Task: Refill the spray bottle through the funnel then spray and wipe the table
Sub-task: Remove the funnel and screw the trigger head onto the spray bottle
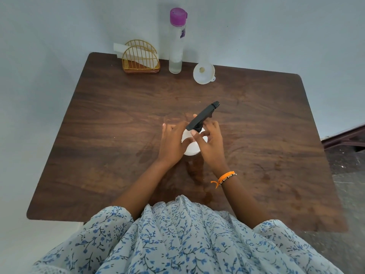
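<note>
Spray bottle [190, 146] looks light and smooth; left hand [171, 143] grips its body, right hand [210, 144] pinches the black spray head [202, 116].

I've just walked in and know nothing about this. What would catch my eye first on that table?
Mid-table, two bare hands work at a white spray bottle with a black trigger head: the left hand holds its body, the right hand pinches the black collar. Along the far edge stand a tall clear bottle with a purple cap, a white plastic funnel to its right, and a gold wire napkin holder.
</note>
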`<state>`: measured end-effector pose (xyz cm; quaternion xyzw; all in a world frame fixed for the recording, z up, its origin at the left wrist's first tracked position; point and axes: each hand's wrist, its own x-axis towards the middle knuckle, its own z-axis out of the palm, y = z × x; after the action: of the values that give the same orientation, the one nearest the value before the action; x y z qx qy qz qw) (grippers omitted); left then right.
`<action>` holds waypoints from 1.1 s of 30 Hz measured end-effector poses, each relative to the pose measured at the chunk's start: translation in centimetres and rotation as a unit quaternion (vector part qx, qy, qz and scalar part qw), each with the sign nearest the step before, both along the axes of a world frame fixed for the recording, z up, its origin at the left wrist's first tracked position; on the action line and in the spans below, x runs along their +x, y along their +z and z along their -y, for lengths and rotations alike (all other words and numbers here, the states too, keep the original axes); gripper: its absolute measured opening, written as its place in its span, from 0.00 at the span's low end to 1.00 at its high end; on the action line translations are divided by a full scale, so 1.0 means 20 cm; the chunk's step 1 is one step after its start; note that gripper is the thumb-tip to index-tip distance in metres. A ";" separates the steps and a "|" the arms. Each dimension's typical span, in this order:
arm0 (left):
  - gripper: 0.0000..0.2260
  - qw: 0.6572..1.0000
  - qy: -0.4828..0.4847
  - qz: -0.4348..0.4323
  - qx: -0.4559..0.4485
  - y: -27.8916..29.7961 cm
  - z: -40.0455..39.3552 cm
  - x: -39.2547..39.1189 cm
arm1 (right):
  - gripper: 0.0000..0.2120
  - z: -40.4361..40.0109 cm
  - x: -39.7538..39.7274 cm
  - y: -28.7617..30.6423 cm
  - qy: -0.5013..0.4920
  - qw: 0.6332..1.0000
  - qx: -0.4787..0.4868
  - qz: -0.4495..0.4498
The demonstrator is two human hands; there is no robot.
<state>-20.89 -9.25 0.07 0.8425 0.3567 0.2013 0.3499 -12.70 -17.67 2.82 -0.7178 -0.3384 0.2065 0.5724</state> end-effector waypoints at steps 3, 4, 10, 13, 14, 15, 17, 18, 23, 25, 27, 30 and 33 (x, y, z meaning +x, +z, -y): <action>0.16 1.000 0.008 -0.025 -0.007 0.00 -0.01 0.00 | 0.11 -0.01 0.03 0.02 -0.037 0.999 -0.011 0.011; 0.16 0.999 0.009 -0.031 -0.007 0.00 -0.01 0.00 | 0.12 -0.02 0.03 0.02 -0.049 0.999 -0.014 0.015; 0.17 0.996 0.006 0.002 -0.085 0.02 -0.01 0.00 | 0.12 -0.02 0.01 0.03 -0.044 0.999 -0.020 0.010; 0.22 0.986 -0.064 -0.011 -0.151 0.05 -0.07 0.01 | 0.12 0.01 0.10 0.04 0.038 0.996 -0.065 0.053; 0.23 0.982 -0.097 -0.029 -0.161 0.06 -0.10 0.01 | 0.13 0.01 0.14 0.05 0.069 0.991 -0.085 0.072; 0.24 0.977 -0.131 -0.048 -0.160 0.08 -0.13 0.02 | 0.13 0.01 0.18 0.06 0.096 0.986 -0.108 0.088; 0.24 0.967 -0.178 -0.074 -0.166 0.11 -0.17 0.04 | 0.13 0.01 0.25 0.07 0.140 0.974 -0.142 0.103; 0.24 0.963 -0.190 -0.081 -0.175 0.12 -0.19 0.05 | 0.13 0.00 0.29 0.08 0.157 0.968 -0.159 0.113; 0.24 0.952 -0.225 -0.104 -0.179 0.12 -0.24 0.09 | 0.12 -0.03 0.37 0.09 0.210 0.950 -0.202 0.112; 0.22 0.959 -0.201 -0.068 -0.188 0.10 -0.21 0.09 | 0.12 -0.03 0.35 0.08 0.173 0.957 -0.198 0.118; 0.19 0.968 -0.169 -0.024 -0.183 0.09 -0.16 0.08 | 0.13 -0.01 0.29 0.07 0.104 0.966 -0.193 0.135; 0.20 0.986 -0.127 0.002 -0.107 0.07 -0.11 0.07 | 0.13 0.00 0.14 0.05 -0.020 0.965 -0.197 0.173; 0.21 0.996 -0.080 0.006 -0.033 0.03 -0.08 0.08 | 0.14 -0.02 0.06 0.04 -0.095 0.959 -0.201 0.177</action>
<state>-19.23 -7.75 0.69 0.8550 0.2924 0.1655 0.3950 -11.50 -17.32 3.71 -0.8720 -0.3160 0.0849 0.3641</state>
